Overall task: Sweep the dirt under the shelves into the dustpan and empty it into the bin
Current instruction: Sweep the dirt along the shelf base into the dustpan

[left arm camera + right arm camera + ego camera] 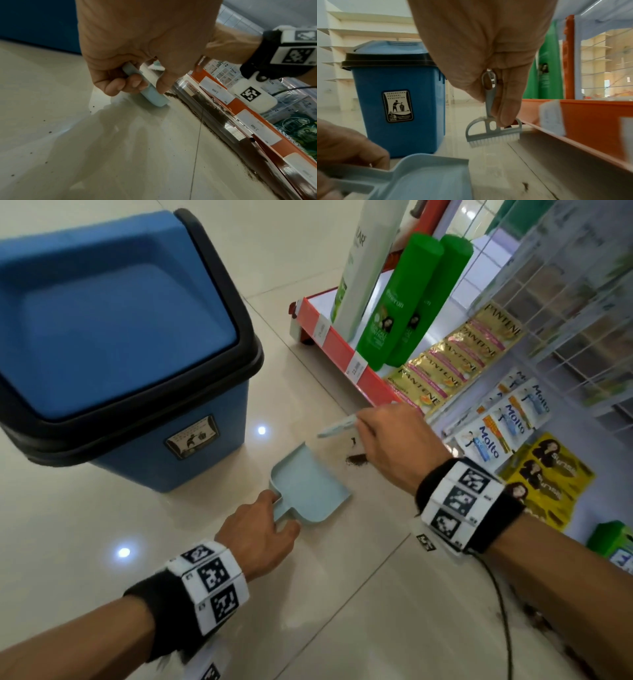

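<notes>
A small pale-blue dustpan [310,487] lies flat on the tiled floor, its open lip toward the shelf. My left hand [263,525] grips its short handle [147,88]. My right hand [390,446] pinches the handle of a little blue brush [493,129] with white bristles, held just above the floor beyond the dustpan [426,175]. A small heap of dark dirt [356,460] sits between pan and shelf. More dirt [214,127] lines the base of the shelf. The blue bin [113,344] with a black-rimmed swing lid stands to the left.
A low shelf with an orange price strip [346,354] runs along the right, holding green bottles [397,302] and sachet packs [455,361]. A black cable [503,611] trails from my right wrist. Loose specks dot the tiles [49,132].
</notes>
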A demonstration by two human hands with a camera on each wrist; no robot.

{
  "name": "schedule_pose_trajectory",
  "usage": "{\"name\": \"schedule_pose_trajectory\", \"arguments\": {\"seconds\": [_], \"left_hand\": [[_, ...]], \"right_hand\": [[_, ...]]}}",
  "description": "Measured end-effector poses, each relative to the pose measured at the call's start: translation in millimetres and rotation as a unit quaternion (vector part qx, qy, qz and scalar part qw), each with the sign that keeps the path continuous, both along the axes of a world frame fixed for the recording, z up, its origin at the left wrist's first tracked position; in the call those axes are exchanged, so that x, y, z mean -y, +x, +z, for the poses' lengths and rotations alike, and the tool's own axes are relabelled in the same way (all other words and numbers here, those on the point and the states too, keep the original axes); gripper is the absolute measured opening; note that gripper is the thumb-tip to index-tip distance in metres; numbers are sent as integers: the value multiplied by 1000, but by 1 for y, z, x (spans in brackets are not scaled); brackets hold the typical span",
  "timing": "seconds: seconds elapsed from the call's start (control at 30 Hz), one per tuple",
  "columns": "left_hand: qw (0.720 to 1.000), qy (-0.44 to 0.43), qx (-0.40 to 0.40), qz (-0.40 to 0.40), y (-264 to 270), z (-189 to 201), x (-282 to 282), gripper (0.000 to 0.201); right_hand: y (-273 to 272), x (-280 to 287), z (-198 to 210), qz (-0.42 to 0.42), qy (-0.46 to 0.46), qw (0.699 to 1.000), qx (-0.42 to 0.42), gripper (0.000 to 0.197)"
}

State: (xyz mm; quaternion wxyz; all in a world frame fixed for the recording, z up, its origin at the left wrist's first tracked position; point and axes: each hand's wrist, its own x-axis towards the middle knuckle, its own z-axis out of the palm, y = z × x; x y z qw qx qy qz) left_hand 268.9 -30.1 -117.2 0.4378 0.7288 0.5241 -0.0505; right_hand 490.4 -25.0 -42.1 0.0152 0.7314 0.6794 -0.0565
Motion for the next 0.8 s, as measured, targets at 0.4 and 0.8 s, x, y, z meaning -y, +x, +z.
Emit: {"name": "schedule_pose_trajectory", "arguments": {"seconds": [0.4,0.8], "left_hand": [[997,-7,47,61,-5,-3,-34,42],[998,-38,48,29,-2,-13,-27,43]], "right_hand": [[-15,-121,-27,31,30,993,112,18],[-23,-139,-48,13,-50,987,151,28]]}}
